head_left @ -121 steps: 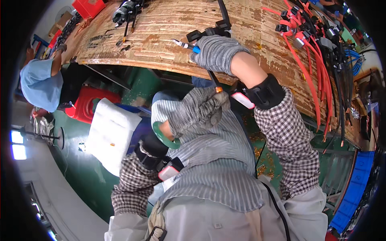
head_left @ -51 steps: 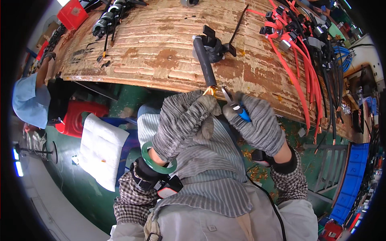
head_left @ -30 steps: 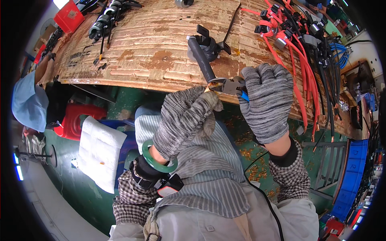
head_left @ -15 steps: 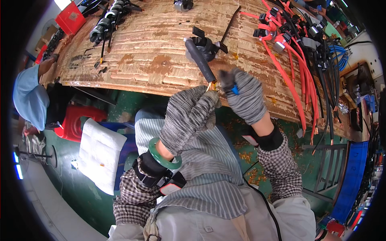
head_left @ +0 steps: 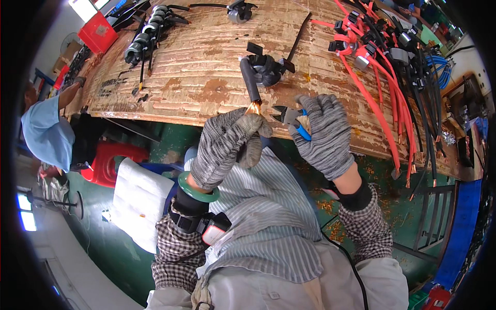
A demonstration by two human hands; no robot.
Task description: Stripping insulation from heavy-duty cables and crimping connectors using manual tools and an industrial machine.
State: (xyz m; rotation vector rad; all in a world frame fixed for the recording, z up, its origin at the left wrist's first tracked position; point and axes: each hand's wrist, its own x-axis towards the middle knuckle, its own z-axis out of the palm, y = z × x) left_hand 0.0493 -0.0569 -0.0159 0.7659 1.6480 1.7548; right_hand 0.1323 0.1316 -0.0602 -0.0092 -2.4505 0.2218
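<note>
My left hand (head_left: pixel 225 147), in a grey knitted glove, is closed at the table's front edge on the bared end of a thick black cable (head_left: pixel 250 85). Copper strands (head_left: pixel 254 107) fan out between the black sleeve and my fingertips. The cable's other end runs into a dark ring-shaped part (head_left: pixel 267 71) with black clips, lying on the table. To the right, my gloved right hand (head_left: pixel 326 137) holds blue-handled cutting pliers (head_left: pixel 288 115). Their jaws look parted and point left toward the strands, apart from them.
Red and black cables (head_left: pixel 395 98) with clipped rings are heaped on the wooden table (head_left: pixel 206 62) at right, some hanging over its edge. More ring parts (head_left: pixel 147 33) lie at far left, near a red box (head_left: pixel 98 32). Another person (head_left: pixel 49 129) sits left, beside a white-covered seat (head_left: pixel 137 204).
The pliers' jaws have come into view as my right hand turned. My left hand has shifted slightly left, the cable hangs steeper, and the copper strands show more spread.
</note>
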